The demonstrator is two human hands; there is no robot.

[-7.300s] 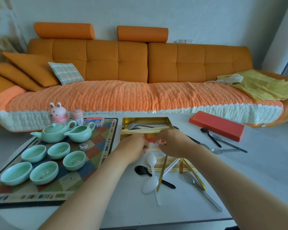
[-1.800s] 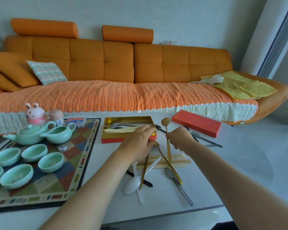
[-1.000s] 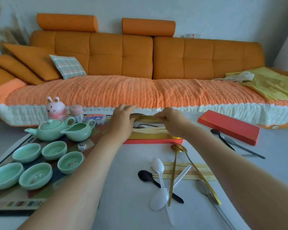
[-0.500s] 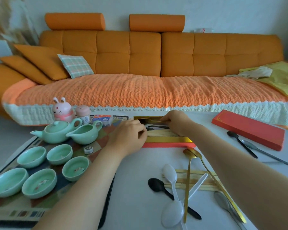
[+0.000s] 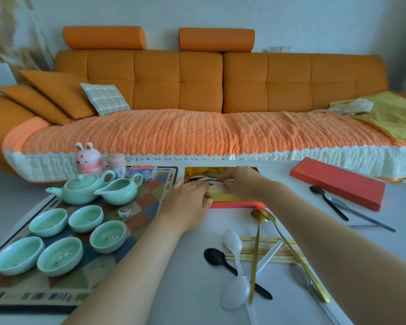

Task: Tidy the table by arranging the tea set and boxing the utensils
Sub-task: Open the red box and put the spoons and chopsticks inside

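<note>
The red box with a gold lining point(image 5: 220, 170) stands open at the table's middle back, with chopsticks and spoons in it. My left hand point(image 5: 188, 198) lies flat, palm down, on the box's left front corner. My right hand point(image 5: 240, 181) reaches into the box, its fingertips pinched on a gold spoon point(image 5: 193, 178) lying there. The mint teapot point(image 5: 80, 190), pitcher point(image 5: 121, 192) and several mint cups point(image 5: 107, 236) sit on the patterned mat point(image 5: 148, 214) at the left. Two gold spoons point(image 5: 258, 252), white plastic spoons point(image 5: 236, 293), a black spoon point(image 5: 215, 256) and chopsticks point(image 5: 270, 240) lie loose in front.
The red lid point(image 5: 338, 182) lies at the right back, with a black spoon point(image 5: 326, 200) and a silver spoon point(image 5: 354, 208) beside it. A silver spoon point(image 5: 300, 276) lies under my right forearm. A pink rabbit figure point(image 5: 87, 159) and small jars stand behind the teapot. The orange sofa runs behind the table.
Both hands carried a gold spoon from the loose pile to the box and lowered it inside. The left hand has since settled flat on the box's corner.
</note>
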